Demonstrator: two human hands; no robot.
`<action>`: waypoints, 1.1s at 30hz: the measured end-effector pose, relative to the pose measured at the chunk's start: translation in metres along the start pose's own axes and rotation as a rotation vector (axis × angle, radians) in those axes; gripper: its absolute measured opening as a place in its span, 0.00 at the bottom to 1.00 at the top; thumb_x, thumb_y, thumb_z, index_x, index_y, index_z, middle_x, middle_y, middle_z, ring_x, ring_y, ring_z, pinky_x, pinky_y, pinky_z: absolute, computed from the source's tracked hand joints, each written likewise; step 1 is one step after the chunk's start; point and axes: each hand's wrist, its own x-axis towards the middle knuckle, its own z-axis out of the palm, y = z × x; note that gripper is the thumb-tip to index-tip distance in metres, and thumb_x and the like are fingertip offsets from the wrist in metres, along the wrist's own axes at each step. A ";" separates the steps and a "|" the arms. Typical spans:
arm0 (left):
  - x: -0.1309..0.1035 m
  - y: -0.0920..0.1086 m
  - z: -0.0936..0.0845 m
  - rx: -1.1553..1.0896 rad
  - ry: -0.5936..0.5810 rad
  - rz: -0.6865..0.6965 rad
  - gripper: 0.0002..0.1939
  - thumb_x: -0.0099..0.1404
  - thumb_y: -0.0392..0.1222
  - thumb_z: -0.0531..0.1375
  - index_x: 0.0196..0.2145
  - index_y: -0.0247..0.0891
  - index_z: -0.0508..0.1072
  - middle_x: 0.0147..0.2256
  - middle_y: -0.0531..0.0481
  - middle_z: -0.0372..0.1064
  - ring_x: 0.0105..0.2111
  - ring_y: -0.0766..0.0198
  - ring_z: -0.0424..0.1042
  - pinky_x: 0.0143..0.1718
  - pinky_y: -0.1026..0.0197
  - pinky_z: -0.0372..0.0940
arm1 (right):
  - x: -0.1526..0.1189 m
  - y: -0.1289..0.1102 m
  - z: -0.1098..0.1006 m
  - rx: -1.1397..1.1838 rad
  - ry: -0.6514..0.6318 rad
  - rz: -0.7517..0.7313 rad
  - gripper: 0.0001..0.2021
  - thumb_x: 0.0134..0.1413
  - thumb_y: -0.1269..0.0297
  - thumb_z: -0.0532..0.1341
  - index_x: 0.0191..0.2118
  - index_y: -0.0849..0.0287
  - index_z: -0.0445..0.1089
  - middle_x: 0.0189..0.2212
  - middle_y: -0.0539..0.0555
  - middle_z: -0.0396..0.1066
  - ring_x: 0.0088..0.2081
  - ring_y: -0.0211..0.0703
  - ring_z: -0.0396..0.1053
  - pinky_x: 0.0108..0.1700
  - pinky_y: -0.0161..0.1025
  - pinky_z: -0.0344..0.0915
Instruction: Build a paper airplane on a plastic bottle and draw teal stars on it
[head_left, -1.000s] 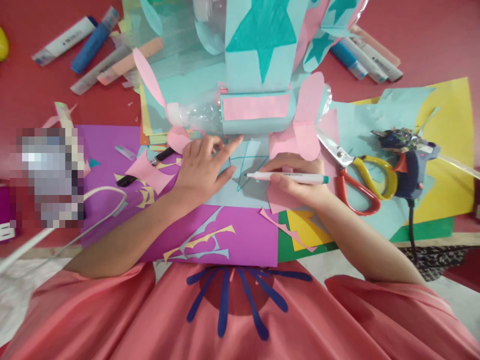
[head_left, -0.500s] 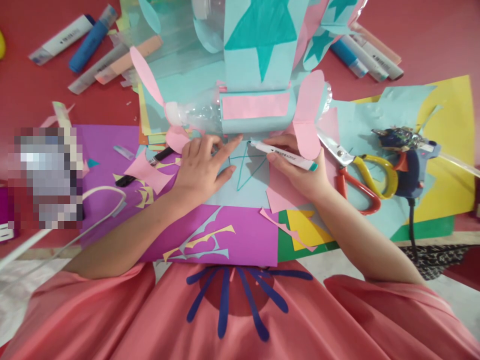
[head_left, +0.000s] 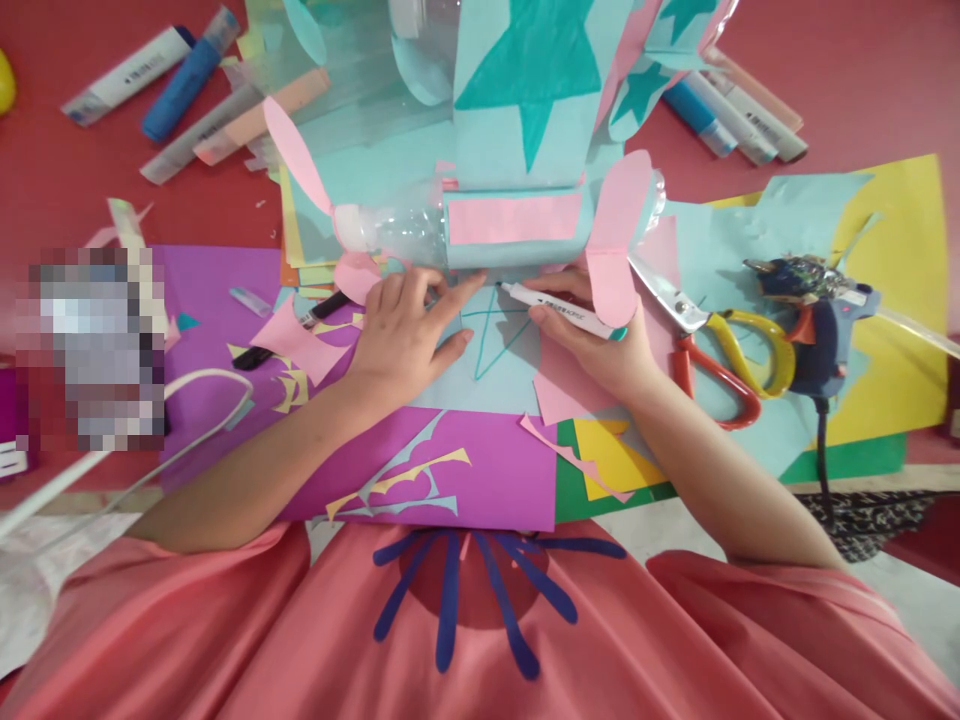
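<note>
My right hand [head_left: 596,335] is closed around a white marker [head_left: 559,306] with a green end. Its tip meets the light blue paper wing [head_left: 450,385] near the top of a green outlined star. Flat on that wing, to the left of the star, rests my left hand [head_left: 405,330] with its fingers apart. Just beyond both hands lies a clear plastic bottle [head_left: 401,235] wrapped in blue paper with a pink strip. It carries pink paper pieces at both ends. The wing on its far side [head_left: 525,140] bears a filled green star.
Scissors [head_left: 720,345] and a glue gun [head_left: 821,325] lie to the right. Several markers [head_left: 187,85] sit at the back left, more at the back right [head_left: 739,115]. Paper scraps [head_left: 405,480] cover the purple sheet [head_left: 495,470]. A white cable [head_left: 82,465] runs along the left.
The bottle has tipped very slightly and shifted a little toward me. The marker has barely moved at the star's top; my left hand stays in place.
</note>
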 end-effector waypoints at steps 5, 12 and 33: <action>0.000 0.001 -0.001 -0.002 -0.010 -0.006 0.25 0.72 0.46 0.51 0.65 0.45 0.59 0.47 0.41 0.60 0.48 0.49 0.62 0.51 0.47 0.57 | 0.001 -0.001 -0.002 -0.032 -0.011 0.007 0.07 0.58 0.58 0.63 0.41 0.51 0.75 0.40 0.54 0.78 0.44 0.49 0.75 0.51 0.48 0.72; 0.000 0.001 -0.002 -0.027 -0.014 -0.016 0.25 0.72 0.46 0.51 0.65 0.45 0.58 0.48 0.41 0.60 0.48 0.48 0.62 0.52 0.47 0.56 | 0.001 -0.003 -0.003 -0.011 -0.010 0.006 0.05 0.56 0.67 0.62 0.37 0.54 0.76 0.36 0.53 0.79 0.40 0.46 0.76 0.46 0.45 0.74; 0.000 -0.002 -0.001 -0.050 -0.003 0.001 0.26 0.71 0.46 0.50 0.66 0.44 0.57 0.47 0.40 0.59 0.45 0.51 0.60 0.50 0.47 0.57 | 0.003 -0.019 -0.013 0.045 -0.164 0.136 0.09 0.43 0.72 0.53 0.17 0.55 0.61 0.17 0.49 0.63 0.23 0.37 0.59 0.27 0.37 0.63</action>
